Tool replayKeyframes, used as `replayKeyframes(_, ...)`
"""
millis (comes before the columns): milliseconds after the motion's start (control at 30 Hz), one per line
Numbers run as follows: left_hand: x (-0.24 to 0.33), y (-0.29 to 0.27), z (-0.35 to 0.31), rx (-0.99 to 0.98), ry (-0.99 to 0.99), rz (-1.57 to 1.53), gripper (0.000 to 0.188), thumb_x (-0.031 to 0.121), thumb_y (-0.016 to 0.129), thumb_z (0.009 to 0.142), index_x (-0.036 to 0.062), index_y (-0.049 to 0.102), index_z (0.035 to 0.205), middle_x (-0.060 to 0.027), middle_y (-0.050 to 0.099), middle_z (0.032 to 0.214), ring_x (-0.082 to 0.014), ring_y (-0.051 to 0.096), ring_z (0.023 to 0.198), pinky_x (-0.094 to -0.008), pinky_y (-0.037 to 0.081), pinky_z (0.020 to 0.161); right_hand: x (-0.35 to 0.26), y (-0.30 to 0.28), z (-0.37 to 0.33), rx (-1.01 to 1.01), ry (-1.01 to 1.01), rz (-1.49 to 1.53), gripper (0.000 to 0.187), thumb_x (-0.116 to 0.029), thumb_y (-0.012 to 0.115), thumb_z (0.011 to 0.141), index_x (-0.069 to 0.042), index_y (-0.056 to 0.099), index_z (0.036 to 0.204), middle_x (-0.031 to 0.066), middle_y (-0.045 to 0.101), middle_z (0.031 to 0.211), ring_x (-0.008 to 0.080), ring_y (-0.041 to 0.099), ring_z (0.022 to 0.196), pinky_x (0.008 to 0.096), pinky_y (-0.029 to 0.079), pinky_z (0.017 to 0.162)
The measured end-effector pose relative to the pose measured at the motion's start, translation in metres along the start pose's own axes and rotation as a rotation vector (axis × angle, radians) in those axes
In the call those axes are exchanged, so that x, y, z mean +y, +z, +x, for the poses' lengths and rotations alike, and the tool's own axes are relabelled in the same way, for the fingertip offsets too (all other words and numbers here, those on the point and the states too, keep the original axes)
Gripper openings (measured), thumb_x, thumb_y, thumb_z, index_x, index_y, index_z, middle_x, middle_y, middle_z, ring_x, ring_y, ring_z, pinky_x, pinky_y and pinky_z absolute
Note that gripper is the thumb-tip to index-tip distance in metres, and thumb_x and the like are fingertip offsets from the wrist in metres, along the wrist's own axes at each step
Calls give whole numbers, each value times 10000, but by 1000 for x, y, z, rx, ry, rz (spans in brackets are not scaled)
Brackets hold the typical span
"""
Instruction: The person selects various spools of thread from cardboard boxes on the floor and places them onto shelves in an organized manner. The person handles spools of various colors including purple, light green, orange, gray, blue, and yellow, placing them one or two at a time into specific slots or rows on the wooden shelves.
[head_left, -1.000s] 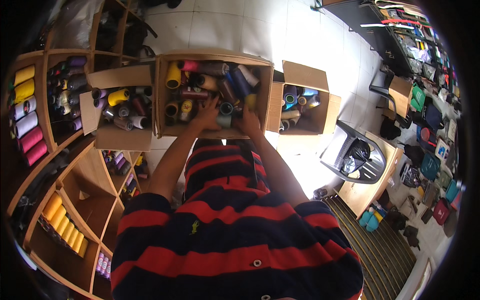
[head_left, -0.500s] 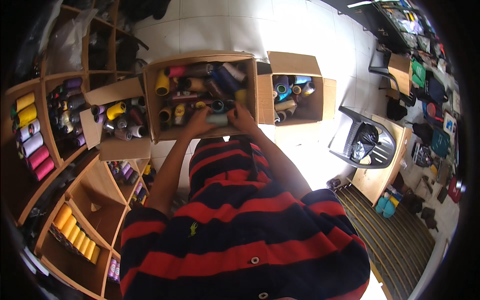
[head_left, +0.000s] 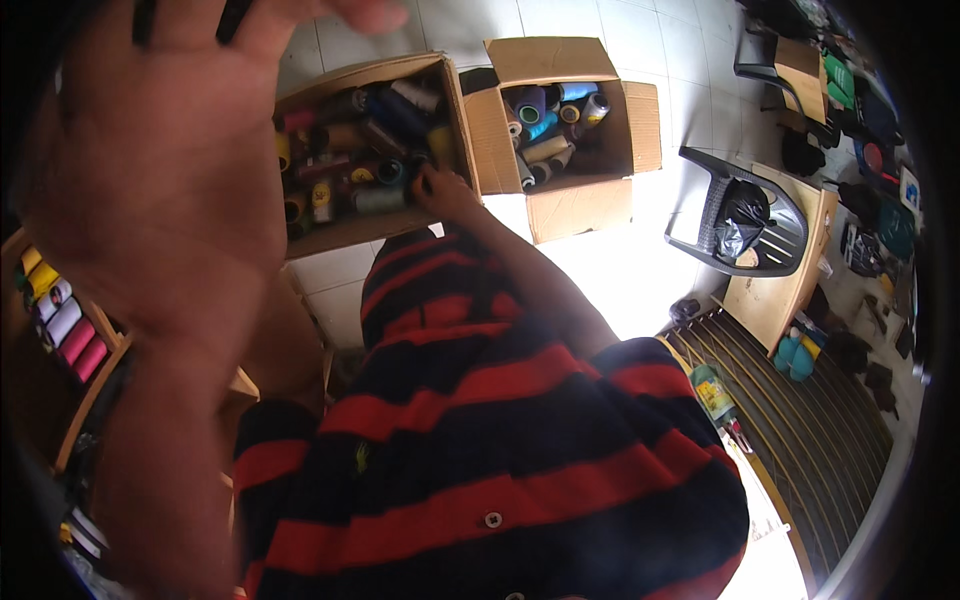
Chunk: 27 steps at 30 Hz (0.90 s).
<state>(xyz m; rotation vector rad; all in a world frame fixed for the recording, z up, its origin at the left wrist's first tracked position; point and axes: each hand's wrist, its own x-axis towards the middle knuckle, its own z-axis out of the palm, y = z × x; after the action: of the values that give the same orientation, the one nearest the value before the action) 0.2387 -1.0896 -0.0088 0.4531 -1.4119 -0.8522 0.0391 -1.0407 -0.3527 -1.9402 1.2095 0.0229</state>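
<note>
My left hand is raised very near the camera, palm showing and fingers spread, with nothing in it; the fingertips run out of the picture's top. It covers the left part of the view. My right hand is at the near right corner of a cardboard box full of thread spools. Its fingers are curled together among the spools; whatever they may grip is too dark to make out. Beside them lie a grey-green thread spool and a spool seen end-on with a teal ring.
A smaller open carton with blue, beige and grey spools stands to the right. Farther right is a dark plastic chair with a black bag on it. At left, a wooden shelf holds coloured spools.
My left hand has left the box and come up close to the camera. My right hand stays at the box's near right corner. The view has shifted, so the boxes sit higher and farther left.
</note>
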Motion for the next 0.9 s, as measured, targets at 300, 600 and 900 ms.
replayKeyframes(300,-17,40,59,-292,-171,114,386,210,614,874,10,517,1191,-130,589,1108,-201,570,906,-329,463,796,-26,-45,-36,53,-94,174,334,-304,628,826,-88,566,1073,210,539,1069,429,581,990,486,492,839)
replayKeyframes(600,-19,50,64,-310,-196,135,446,298,595,880,24,509,1221,-128,575,1131,-195,546,881,-330,439,764,-10,-72,-48,102,-138,295,460,-274,701,785,-75,546,1170,191,545,1123,385,591,1005,451,493,849)
replayKeyframes(900,-128,18,-125,367,-842,598,227,174,551,914,5,618,1050,-79,644,999,-153,587,854,-284,461,797,43,-125,-76,9,232,1608,612,-270,683,809,-56,378,1294,177,523,1119,300,581,1008,399,494,869)
